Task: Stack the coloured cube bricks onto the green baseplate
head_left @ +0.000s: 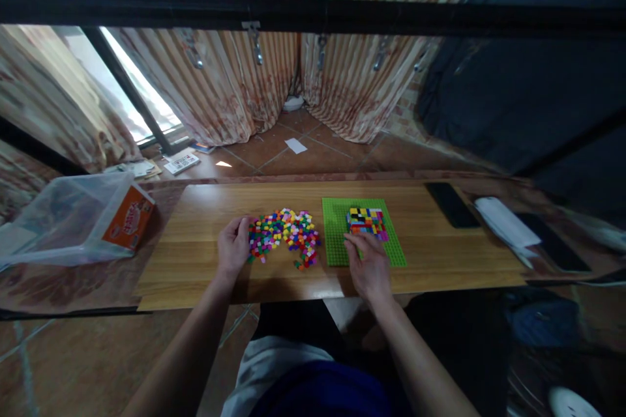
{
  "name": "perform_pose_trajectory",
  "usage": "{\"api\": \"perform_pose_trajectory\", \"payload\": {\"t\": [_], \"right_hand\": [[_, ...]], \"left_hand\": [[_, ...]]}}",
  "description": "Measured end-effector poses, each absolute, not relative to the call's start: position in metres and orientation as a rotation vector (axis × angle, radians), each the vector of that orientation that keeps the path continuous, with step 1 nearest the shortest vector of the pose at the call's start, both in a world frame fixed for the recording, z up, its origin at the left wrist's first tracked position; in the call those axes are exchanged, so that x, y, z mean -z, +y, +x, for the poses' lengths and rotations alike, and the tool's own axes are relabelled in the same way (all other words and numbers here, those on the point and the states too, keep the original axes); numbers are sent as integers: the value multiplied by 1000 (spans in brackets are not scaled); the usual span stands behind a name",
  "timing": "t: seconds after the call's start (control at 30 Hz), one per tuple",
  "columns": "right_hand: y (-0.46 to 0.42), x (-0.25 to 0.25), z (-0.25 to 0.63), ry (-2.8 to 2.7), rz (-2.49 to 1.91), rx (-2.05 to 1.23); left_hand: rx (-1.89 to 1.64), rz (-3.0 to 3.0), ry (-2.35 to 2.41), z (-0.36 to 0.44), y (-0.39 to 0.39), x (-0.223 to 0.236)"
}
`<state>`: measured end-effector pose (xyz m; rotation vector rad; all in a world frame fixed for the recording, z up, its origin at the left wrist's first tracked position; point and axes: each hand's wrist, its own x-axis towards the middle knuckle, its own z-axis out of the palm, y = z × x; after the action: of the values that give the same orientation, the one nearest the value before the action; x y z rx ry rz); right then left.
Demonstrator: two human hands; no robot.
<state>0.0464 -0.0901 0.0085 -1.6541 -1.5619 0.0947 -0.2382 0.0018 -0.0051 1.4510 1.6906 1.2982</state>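
A loose pile of small coloured toy bricks lies on the wooden board. At its left edge rests my left hand, loosely curved and open, with some fingertips hard to see. To the right of the pile is a green studded baseplate. On it stands a block of joined bricks in several colours. My right hand reaches over the baseplate's front edge, thumb and fingers pinched together close to the block's front left corner. Whatever is between those fingertips is too small to make out.
A black phone lies on the board's right end. Beyond it are a white packet and another dark flat object. A clear plastic bin with an orange label stands left. A dark metal bar crosses ahead of the curtains.
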Motion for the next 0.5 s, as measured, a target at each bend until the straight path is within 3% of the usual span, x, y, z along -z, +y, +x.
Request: {"api": "perform_pose_trajectory", "payload": {"t": [0.5], "right_hand": [[-53, -10, 98, -1451, -1722, -8]], "left_hand": [[-1289, 1432, 1712, -238, 3, 5]]}}
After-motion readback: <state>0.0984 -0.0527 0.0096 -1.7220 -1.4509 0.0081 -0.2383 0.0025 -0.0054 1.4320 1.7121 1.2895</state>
